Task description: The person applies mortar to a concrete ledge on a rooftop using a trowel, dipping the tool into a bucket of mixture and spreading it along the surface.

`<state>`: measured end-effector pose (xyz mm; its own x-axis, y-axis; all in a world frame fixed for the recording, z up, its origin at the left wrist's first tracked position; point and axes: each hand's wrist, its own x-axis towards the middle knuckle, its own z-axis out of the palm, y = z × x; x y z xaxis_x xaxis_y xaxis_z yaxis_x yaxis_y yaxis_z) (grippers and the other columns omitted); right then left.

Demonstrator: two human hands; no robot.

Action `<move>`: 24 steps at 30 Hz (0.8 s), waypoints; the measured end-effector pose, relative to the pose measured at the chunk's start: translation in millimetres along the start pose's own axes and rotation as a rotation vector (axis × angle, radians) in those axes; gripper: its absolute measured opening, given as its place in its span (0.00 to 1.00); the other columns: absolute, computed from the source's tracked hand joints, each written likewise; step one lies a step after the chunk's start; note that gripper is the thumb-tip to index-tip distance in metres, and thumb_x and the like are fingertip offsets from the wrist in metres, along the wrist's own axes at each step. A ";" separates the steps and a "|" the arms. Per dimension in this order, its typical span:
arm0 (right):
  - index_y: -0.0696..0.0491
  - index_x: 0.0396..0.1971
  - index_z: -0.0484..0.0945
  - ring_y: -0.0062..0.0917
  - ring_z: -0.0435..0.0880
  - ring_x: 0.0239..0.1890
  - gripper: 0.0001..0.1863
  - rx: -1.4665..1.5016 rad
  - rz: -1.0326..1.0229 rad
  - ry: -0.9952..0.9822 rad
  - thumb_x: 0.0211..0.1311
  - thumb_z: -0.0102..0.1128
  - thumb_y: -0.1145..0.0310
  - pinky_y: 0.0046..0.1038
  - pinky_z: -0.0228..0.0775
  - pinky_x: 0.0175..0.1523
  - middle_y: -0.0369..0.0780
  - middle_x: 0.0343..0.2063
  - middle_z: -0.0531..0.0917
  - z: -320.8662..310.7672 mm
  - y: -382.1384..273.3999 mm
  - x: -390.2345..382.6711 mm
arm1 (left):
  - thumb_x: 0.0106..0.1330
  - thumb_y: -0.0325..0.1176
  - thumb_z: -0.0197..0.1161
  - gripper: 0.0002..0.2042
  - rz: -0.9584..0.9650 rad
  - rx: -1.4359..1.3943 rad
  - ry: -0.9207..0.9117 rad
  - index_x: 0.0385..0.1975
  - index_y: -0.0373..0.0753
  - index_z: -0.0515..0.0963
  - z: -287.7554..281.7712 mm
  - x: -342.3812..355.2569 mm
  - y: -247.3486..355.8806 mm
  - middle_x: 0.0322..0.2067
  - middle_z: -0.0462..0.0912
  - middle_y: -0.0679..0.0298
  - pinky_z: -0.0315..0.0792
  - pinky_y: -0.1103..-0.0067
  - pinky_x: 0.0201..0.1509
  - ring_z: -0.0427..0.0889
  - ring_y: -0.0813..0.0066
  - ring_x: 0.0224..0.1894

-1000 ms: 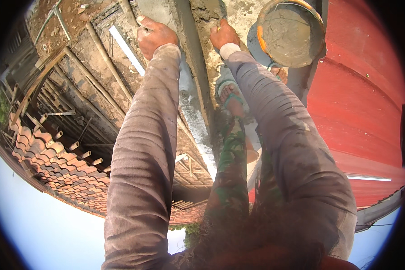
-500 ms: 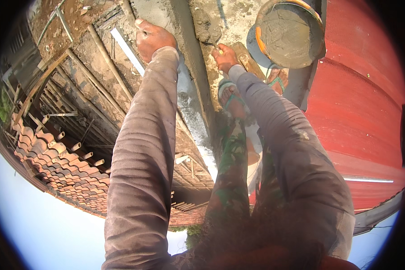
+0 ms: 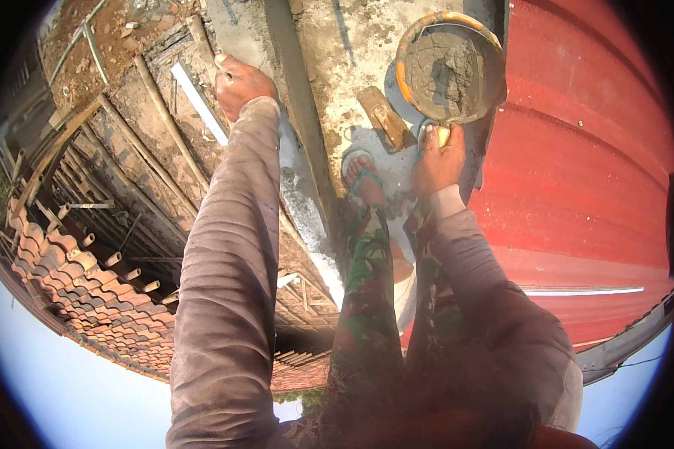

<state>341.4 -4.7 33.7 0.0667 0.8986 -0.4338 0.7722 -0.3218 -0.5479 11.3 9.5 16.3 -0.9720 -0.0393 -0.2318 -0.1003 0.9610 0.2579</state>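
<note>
My right hand is closed around the yellow handle of a trowel, at the near rim of a round orange-edged bucket. Grey mortar lies in the bucket, heaped up in the middle. The trowel's blade cannot be made out against the mortar. My left hand is a curled fist at the left edge of a mortar-coated wall top; what its fingers hold, if anything, is hidden. A short wooden board rests on the ledge between the wall and the bucket.
One of my sandalled feet stands on the narrow ledge. Red metal roofing borders it on the right. Left of the wall the ground drops away, with bamboo poles, a white bar and a tiled roof.
My right hand has swung right from beside the wall to the bucket, bringing the trowel with it. A mortar heap now rises in the bucket. My left hand stays at the wall edge.
</note>
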 end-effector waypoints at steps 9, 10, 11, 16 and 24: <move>0.61 0.58 0.71 0.53 0.82 0.50 0.24 0.093 -0.114 -0.229 0.67 0.62 0.65 0.44 0.72 0.56 0.57 0.47 0.81 66.6 -71.2 -30.7 | 0.77 0.62 0.38 0.35 -0.005 0.011 0.004 0.42 0.34 0.84 -5.6 1.4 -4.5 0.40 0.87 0.43 0.76 0.56 0.52 0.84 0.41 0.44; 0.60 0.59 0.71 0.53 0.81 0.52 0.24 0.074 -0.180 -0.243 0.68 0.61 0.64 0.45 0.72 0.57 0.58 0.48 0.80 93.4 -76.0 -13.5 | 0.77 0.62 0.38 0.35 -0.008 -0.001 0.005 0.42 0.34 0.84 -5.5 0.4 -3.0 0.40 0.87 0.43 0.77 0.56 0.52 0.85 0.41 0.44; 0.59 0.60 0.70 0.54 0.80 0.54 0.24 -0.003 -0.217 -0.259 0.68 0.59 0.64 0.46 0.72 0.59 0.57 0.52 0.79 120.3 -80.0 10.9 | 0.77 0.62 0.39 0.35 -0.006 -0.011 0.006 0.43 0.34 0.84 -2.8 -0.4 -2.0 0.40 0.87 0.43 0.77 0.56 0.53 0.85 0.41 0.44; 0.55 0.50 0.79 0.49 0.83 0.50 0.17 -0.318 -0.391 -0.026 0.69 0.51 0.62 0.47 0.76 0.54 0.51 0.46 0.84 218.9 -98.1 146.5 | 0.76 0.63 0.36 0.38 0.004 -0.063 -0.065 0.51 0.33 0.83 -1.1 -2.4 6.1 0.45 0.86 0.43 0.75 0.58 0.58 0.83 0.41 0.51; 0.53 0.51 0.76 0.45 0.84 0.50 0.18 -0.631 -0.445 -0.395 0.60 0.60 0.70 0.43 0.79 0.53 0.48 0.47 0.82 171.7 -53.4 50.8 | 0.76 0.63 0.36 0.37 -0.016 -0.096 -0.068 0.50 0.33 0.83 -17.4 -18.3 5.4 0.46 0.86 0.43 0.74 0.58 0.60 0.83 0.42 0.52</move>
<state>195.1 6.9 -81.8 -0.4590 0.6948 -0.5537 0.8884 0.3659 -0.2773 24.9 10.7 38.3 -0.9538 -0.0325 -0.2988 -0.1385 0.9297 0.3412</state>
